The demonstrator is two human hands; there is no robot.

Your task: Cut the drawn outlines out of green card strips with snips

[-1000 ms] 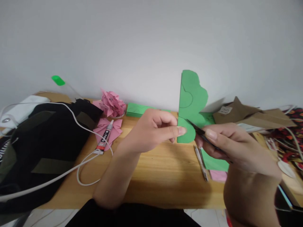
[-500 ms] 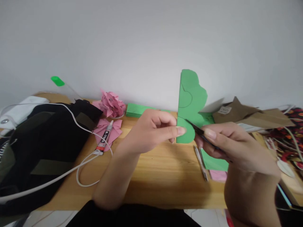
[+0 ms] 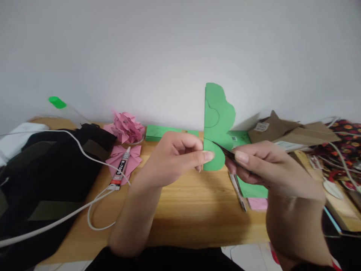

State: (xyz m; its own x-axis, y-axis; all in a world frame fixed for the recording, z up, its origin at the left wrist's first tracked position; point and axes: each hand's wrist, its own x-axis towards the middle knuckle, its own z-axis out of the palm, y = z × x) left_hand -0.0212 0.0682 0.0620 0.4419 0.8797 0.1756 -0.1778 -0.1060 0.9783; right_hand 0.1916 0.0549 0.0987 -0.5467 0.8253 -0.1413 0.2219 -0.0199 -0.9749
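Observation:
A folded piece of green paper [image 3: 218, 109] with a scalloped right edge and a curved pencil line stands upright above the table. My left hand [image 3: 180, 156] pinches its lower left side between thumb and fingers. From the right, my right hand [image 3: 262, 165] grips a pair of dark scissors [image 3: 229, 152]. Their tip lies within the paper, along a slit above the lowest rounded lobe. The blades look closed or nearly so, and the fingers hide most of the handles.
On the left lie a pink paper flower [image 3: 128, 127], a glue tube [image 3: 120, 169], a white cable [image 3: 64, 216] and a black bag [image 3: 70, 162]. Rightward are a pen [image 3: 238, 192], green sheets [image 3: 252, 188] and brown paper [image 3: 293, 131]. A wall rises behind the wooden table [image 3: 180, 218].
The view has shifted slightly, so hands and paper appear further left. The scissor blades have come closer together in the slit. Both hands keep their holds.

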